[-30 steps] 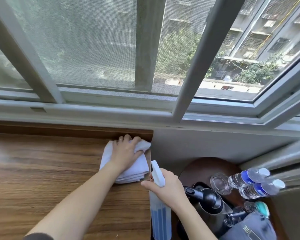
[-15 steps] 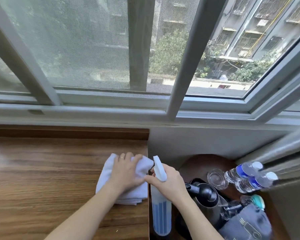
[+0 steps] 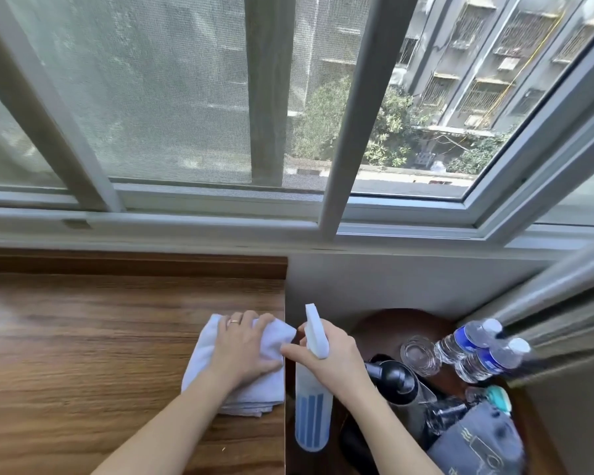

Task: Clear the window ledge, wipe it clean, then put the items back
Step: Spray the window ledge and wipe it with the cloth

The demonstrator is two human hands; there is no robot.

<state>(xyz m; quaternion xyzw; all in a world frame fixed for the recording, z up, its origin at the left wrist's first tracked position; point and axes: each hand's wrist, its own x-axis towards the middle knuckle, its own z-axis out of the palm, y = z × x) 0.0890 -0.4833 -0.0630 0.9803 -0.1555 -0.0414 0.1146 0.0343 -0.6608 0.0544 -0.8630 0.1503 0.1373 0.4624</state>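
Now the wiping stroke has run down the wooden window ledge (image 3: 83,337): a second ago the folded white cloth (image 3: 240,368) lay up against the back lip, and it has since been drawn toward the near side along the ledge's right edge. The left hand (image 3: 244,351) lies flat on it, fingers spread and pressing, a ring on one finger. Just beside it the right hand (image 3: 333,358) has closed in — its grip is wrapped round the neck of the blue-and-white spray bottle (image 3: 312,399), forefinger stretched out to touch the cloth's corner. Further right, on the lower round table (image 3: 391,320), wait the cleared things: black kettle (image 3: 395,378), upturned glass (image 3: 419,354), two water bottles (image 3: 477,351). I judge the wipe nearly done at this end — the putting-back comes next.
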